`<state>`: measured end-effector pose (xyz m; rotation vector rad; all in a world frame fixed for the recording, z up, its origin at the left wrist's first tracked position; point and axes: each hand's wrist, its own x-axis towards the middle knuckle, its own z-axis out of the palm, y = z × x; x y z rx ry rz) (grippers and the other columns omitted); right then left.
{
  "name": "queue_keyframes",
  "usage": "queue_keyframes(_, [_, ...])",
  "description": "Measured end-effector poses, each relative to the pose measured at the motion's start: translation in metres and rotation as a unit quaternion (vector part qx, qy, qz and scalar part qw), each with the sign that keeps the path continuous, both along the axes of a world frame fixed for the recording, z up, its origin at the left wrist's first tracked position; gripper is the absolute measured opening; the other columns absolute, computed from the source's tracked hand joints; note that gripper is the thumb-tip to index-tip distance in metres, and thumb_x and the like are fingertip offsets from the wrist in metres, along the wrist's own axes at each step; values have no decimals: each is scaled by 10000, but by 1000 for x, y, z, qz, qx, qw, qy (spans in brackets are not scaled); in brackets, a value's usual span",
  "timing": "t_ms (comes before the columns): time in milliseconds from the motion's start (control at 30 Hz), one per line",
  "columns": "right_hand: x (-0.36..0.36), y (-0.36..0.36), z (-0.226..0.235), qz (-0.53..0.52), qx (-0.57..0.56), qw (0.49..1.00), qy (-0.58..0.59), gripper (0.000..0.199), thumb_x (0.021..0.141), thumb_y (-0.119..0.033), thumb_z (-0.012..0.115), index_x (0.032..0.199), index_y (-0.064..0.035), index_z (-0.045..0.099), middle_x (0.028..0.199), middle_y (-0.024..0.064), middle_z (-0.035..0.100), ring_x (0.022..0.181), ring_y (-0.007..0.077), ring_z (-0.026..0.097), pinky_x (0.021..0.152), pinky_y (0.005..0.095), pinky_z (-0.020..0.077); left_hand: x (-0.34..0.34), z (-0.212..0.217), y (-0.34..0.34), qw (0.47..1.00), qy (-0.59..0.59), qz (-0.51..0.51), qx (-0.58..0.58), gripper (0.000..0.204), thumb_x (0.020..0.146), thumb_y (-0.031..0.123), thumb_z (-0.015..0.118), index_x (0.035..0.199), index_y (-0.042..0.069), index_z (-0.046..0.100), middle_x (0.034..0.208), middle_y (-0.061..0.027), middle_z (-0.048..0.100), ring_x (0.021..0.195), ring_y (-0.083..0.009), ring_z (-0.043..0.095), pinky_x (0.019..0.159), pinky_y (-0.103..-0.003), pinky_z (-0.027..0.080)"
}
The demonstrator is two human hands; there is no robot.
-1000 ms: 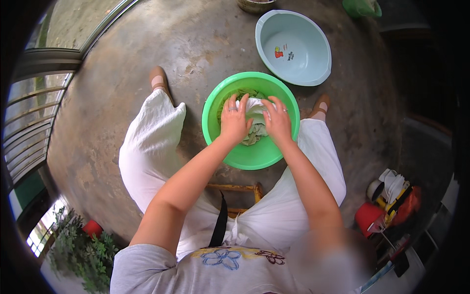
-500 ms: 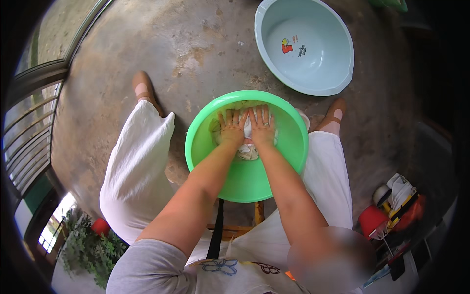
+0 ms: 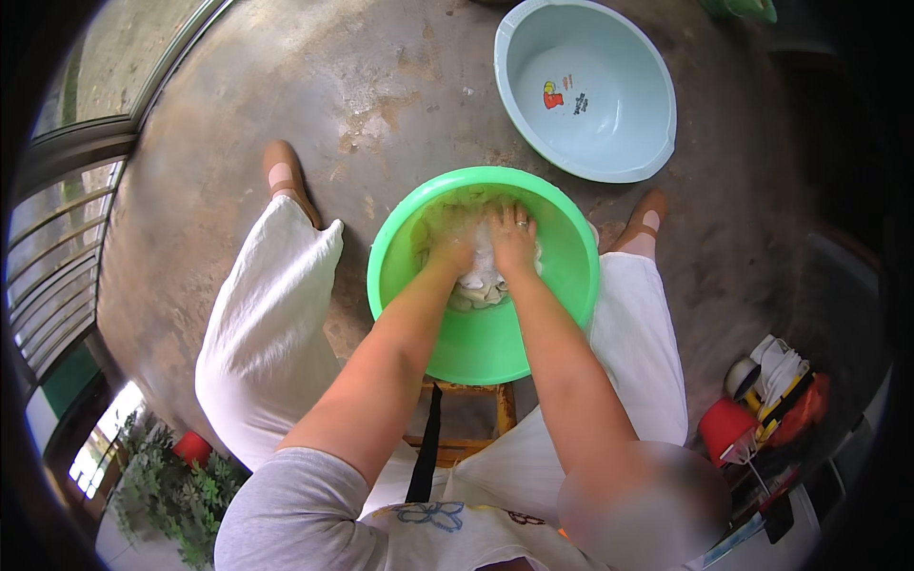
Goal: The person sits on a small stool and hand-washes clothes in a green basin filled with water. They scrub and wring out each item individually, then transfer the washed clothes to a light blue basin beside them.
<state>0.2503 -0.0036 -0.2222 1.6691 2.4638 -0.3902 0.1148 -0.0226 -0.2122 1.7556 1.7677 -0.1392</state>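
A bright green plastic basin (image 3: 383,249) stands between my legs, tipped a little, with cloudy water and wet whitish cloth (image 3: 481,285) bunched at its far side. My left hand (image 3: 455,251) is pushed into the water at the left of the cloth; splash and murk hide its fingers. Beside it, my right hand (image 3: 513,242), with a ring on one finger, lies over the right part of the cloth. Its fingers reach forward, stretched out and pressing down.
A larger pale blue basin (image 3: 619,124) stands on the stained concrete floor (image 3: 381,86) at the far right. A wooden stool (image 3: 505,409) shows beneath me. At the right lie a red container (image 3: 725,430) and tools; a leafy plant (image 3: 176,490) is at lower left.
My left hand has sunk from lying flat on the cloth into the water, its fingers no longer showing. The water there is now stirred up. My right hand stays nearly in place.
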Motion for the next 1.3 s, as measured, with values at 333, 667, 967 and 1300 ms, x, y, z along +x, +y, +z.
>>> queue_keyframes(333, [21,35,133,-20,-146,971,187,228,796,-55,503,991,-59,622,961,157,597,881,352,592,746,426,474,-35,112,17,974,-217,46,-44,351,783,119,591,1127,118,524,920,-201,590,892,-370,581,761,-449,448])
queue_keyframes(667, [-11,25,139,-215,-43,957,192,309,872,-329,508,910,-37,599,1002,141,597,944,340,533,816,459,395,6,127,14,969,-78,218,90,378,846,362,487,1054,56,566,1139,-176,529,1063,-373,506,850,-596,395])
queue_keyframes(967, [-22,-3,-13,-104,91,988,74,238,792,-277,559,679,-78,627,757,102,620,837,276,561,781,422,357,23,-1,-16,978,79,195,1,454,791,326,526,1122,19,567,1259,-180,514,1178,-341,443,959,-562,300])
queue_keyframes(1300, [-27,11,-28,-160,-101,981,51,226,818,-267,581,786,-61,667,817,163,653,790,342,622,669,466,474,11,-14,3,962,-70,264,-11,385,801,388,528,836,38,687,867,-203,657,827,-377,619,799,-485,451])
